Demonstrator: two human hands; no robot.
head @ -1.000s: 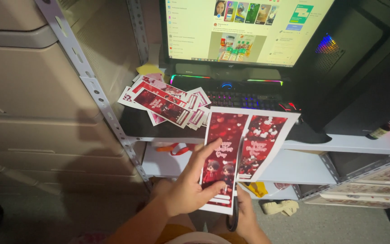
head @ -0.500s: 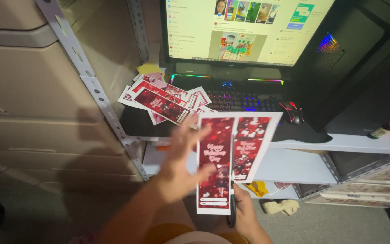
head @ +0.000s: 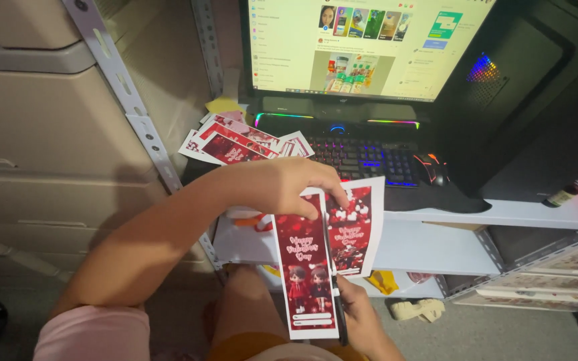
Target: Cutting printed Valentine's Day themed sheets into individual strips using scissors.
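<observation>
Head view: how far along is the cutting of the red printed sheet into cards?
Done: a pile of cut red cards lies beside the keyboard. In hand: the left hand holds the top of the printed sheet, while the right hand works dark scissors up the line between two panels. Left: the right panel is still attached.

Single view, head-worn camera. It looks steeply down and forward from above the person's lap, close to the hands: the left hand sits mid-frame, the right hand at the bottom edge. The white surface runs across the middle right, its front edge nearest the camera. The monitor fills the top, cut by the frame edge. A metal shelf upright slants across the left. No second view to compare.
</observation>
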